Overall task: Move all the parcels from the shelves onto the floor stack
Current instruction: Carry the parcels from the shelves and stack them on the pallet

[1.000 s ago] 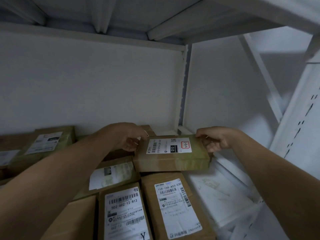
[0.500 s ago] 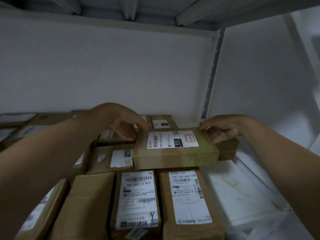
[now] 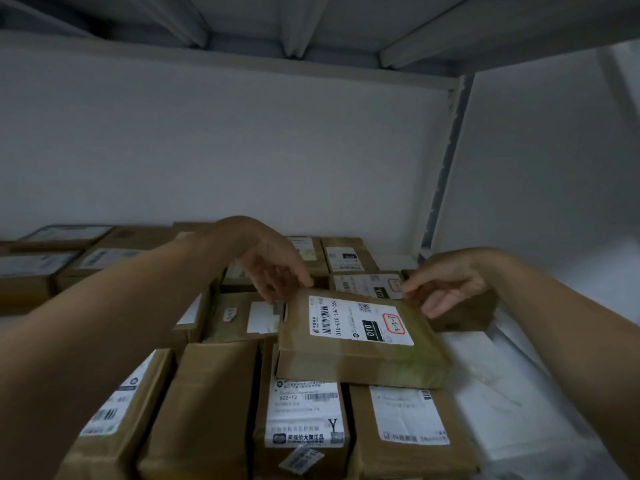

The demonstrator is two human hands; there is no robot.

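A flat brown parcel (image 3: 360,341) with a white "010" label and a red-framed sticker lies tilted over the front row of parcels on the shelf. My left hand (image 3: 273,268) pinches its far left corner, thumb on top and fingers underneath. My right hand (image 3: 446,285) holds its far right corner, thumb on the top edge and fingers along the side. Under it sit a labelled parcel marked "Y" (image 3: 304,420) and another labelled parcel (image 3: 408,420). No floor stack is in view.
Several more brown parcels (image 3: 346,254) fill the shelf to the left and back. White shelf board (image 3: 512,382) shows at the right. A shelf upright (image 3: 446,161) stands in the back right corner. The underside of the upper shelf (image 3: 311,29) hangs close overhead.
Both hands have drawn the flat parcel toward me and lower in view, turning it slightly. It now overlaps the front-row parcels, and more of the shelf's left side shows.
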